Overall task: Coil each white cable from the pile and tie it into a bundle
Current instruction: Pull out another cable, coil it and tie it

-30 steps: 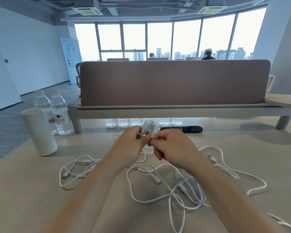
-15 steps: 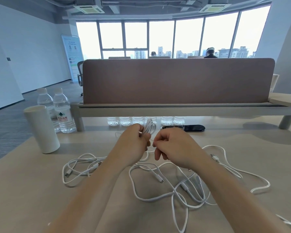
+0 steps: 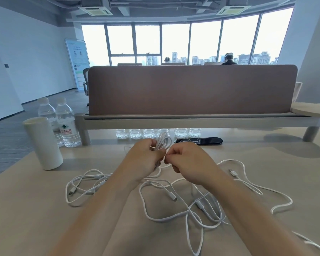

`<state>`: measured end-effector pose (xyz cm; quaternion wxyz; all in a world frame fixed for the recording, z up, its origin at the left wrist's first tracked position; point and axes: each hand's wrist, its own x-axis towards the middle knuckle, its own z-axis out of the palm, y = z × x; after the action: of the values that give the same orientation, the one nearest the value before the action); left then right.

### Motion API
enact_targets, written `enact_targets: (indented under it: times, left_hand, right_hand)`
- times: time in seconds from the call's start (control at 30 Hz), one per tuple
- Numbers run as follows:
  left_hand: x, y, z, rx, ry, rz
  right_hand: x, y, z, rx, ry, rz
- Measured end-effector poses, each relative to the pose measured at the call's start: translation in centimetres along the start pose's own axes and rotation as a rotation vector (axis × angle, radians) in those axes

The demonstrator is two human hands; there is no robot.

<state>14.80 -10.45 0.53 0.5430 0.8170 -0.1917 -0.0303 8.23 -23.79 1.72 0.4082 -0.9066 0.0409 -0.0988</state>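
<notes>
Left arm: bare from the hand back to the bottom edge of the picture; no sleeve shows; smooth and long
Right arm: bare as well, all the way to the bottom right corner; no sleeve shows
Left hand: bare; no glove; no ring or band to be seen; the knuckles look round; the wrist has no watch or strap
Right hand: bare; no glove; no ring to be seen; the fingers are short and rounded from this side; nails cannot be made out; the wrist has no watch or strap
Rest of the body: out of the picture; clothes cannot be told
</notes>
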Motion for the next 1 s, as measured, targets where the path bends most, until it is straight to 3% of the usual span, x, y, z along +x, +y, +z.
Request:
enact_targets:
  times: [0.47,0.67,0.8,1.0]
  left_hand:
    - [0.1,0.0,-0.3,0.110,0.087,0.090]
    - [-0.2,0.3,-0.3,0.149,0.035,0.063]
    - [-0.5,0.6,0.4,0.131,-0.015,0.027]
    - [-2.0,1.3,0.1,-0.040,-0.038,-0.090]
  right_hand:
    - [-0.3,0.0,-1.1,0.115,0.009,-0.029]
    - [0.1,0.6,-0.8,-0.181,-0.037,-0.082]
    - [0.3,0.7,-0.5,-0.329,0.043,-0.103]
    - [0.3,0.7,-0.4,-0.315,0.066,-0.114]
